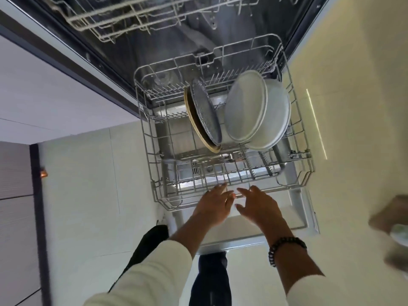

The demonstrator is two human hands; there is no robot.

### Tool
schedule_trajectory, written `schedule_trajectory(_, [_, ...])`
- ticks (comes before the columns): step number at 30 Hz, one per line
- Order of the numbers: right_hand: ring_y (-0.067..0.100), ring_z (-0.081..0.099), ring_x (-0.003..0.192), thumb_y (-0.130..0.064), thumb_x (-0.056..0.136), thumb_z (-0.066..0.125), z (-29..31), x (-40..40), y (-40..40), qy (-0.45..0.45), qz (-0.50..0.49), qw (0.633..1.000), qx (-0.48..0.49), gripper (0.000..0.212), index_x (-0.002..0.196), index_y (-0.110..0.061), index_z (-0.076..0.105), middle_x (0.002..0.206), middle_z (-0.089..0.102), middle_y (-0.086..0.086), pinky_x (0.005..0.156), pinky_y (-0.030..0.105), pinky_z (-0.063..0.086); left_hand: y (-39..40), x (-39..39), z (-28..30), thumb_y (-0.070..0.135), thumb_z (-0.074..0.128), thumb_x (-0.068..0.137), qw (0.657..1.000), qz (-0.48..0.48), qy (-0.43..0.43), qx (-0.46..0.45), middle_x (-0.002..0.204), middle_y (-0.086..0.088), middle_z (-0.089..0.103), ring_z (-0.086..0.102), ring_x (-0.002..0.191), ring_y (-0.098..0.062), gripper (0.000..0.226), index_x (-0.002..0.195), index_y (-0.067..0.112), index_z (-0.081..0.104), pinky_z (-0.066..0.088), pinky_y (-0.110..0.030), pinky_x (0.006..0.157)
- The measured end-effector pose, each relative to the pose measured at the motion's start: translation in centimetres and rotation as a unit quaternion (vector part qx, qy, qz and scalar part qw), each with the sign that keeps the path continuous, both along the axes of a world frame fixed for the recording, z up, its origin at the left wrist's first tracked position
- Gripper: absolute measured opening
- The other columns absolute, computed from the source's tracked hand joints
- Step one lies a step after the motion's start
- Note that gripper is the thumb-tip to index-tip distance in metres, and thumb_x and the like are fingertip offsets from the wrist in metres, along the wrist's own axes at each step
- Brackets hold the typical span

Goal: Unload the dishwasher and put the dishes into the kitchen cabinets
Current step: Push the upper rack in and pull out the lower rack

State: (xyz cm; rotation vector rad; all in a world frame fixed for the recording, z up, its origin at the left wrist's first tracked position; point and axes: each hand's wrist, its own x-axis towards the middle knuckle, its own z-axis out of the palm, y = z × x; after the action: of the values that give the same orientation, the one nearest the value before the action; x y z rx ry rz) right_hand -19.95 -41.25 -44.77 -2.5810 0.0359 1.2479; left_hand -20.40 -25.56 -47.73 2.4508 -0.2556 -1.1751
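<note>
Dishwasher open, lower rack point(223, 173) pulled out over the dropped door point(260, 228). Upper rack point(123, 21) is further back and above, partly out of view at the top edge.

Left hand point(215, 205) reaches to the near rim of the lower rack; fingers extended and slightly spread, tips at the front wire. Whether they hook the wire cannot be told. Right hand point(258, 203) sits just beside it, fingers spread and loosely bent, over the same front rim, holding nothing. A dark bead bracelet point(284, 246) is on the right wrist. Both forearms wear pale sleeves point(152, 272).

Dishes stand on edge in the back half of the lower rack. A patterned grey plate point(206, 111) leans against a tan-rimmed plate point(196, 124) behind it, both tilted. To their right, two white plates point(247, 107) lean together, the nearer overlapping the one behind point(278, 115). The front half of the rack shows bare tines.

Pale tiled floor point(84, 173) lies to both sides. Dark trouser legs and a shoe point(154, 235) show below the door. A blurred brownish shape point(395, 219) sits at the right edge, unidentifiable.
</note>
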Motion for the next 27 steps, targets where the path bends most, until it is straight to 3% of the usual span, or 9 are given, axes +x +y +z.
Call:
schedule_trajectory(5, [0.018,0.042,0.135,-0.056,0.095,0.048,0.3,-2.5,-0.5,0.022,0.025,0.999,-0.014,0.059,0.149,-0.035,0.035,0.151,0.038,-0.002,0.11,0.034,0.035,-0.4,-2.1,0.8,0.043,0.022,0.105,0.998,-0.047,0.032,0.02,0.163,0.002,0.015,0.016,0.15,-0.018,0.046,0.145,0.031,0.043,0.017,-0.042,0.12])
schedule_trajectory(8, [0.021,0.033,0.142,-0.058,0.095,0.044,-0.1,-4.2,-0.5,0.032,0.03,0.999,-0.027,0.065,0.152,-0.033,0.029,0.155,0.033,0.0,0.116,0.038,0.029,-0.7,-3.1,1.2,0.045,0.019,0.105,0.997,-0.058,0.049,0.027,0.163,0.004,0.013,0.013,0.15,-0.017,0.05,0.151,0.03,0.031,0.013,-0.042,0.121])
schedule_trajectory(12, [0.023,0.02,0.149,-0.054,0.096,0.038,-0.3,-5.5,-0.4,0.001,-0.003,1.0,-0.017,0.063,0.153,-0.032,0.025,0.16,0.025,-0.003,0.121,0.043,0.017,-1.1,-4.0,1.2,0.044,0.024,0.104,1.0,-0.019,0.001,0.01,0.162,0.004,0.02,0.018,0.149,-0.017,0.051,0.152,0.028,0.027,0.014,-0.039,0.121])
schedule_trajectory(16, [0.021,0.028,0.145,-0.057,0.092,0.019,-0.3,-5.3,-0.5,-0.072,-0.001,0.997,-0.004,0.065,0.149,-0.031,0.034,0.155,0.036,-0.003,0.118,0.045,0.024,-1.4,-3.9,1.0,0.042,0.023,0.105,1.0,0.004,-0.03,0.0,0.161,0.001,0.025,0.022,0.147,-0.018,0.05,0.152,0.027,0.027,0.017,-0.039,0.121])
schedule_trajectory(20, [0.02,0.024,0.148,-0.046,0.101,0.034,-1.0,-4.6,-0.5,-0.068,-0.019,0.997,0.021,0.054,0.152,-0.028,0.031,0.158,0.032,-0.001,0.12,0.045,0.021,-1.2,-3.3,0.5,0.042,0.025,0.104,0.999,0.007,-0.033,0.003,0.16,0.0,0.025,0.022,0.148,-0.018,0.05,0.152,0.026,0.028,0.02,-0.042,0.12])
schedule_trajectory(27, [0.021,0.033,0.143,-0.039,0.103,0.033,-1.4,-4.2,0.6,-0.055,-0.033,0.998,0.027,0.05,0.151,-0.023,0.035,0.156,0.035,0.003,0.117,0.04,0.028,-0.8,-2.9,0.9,0.041,0.026,0.104,0.999,0.024,-0.02,0.012,0.16,-0.001,0.027,0.023,0.148,-0.019,0.051,0.152,0.024,0.029,0.022,-0.042,0.12])
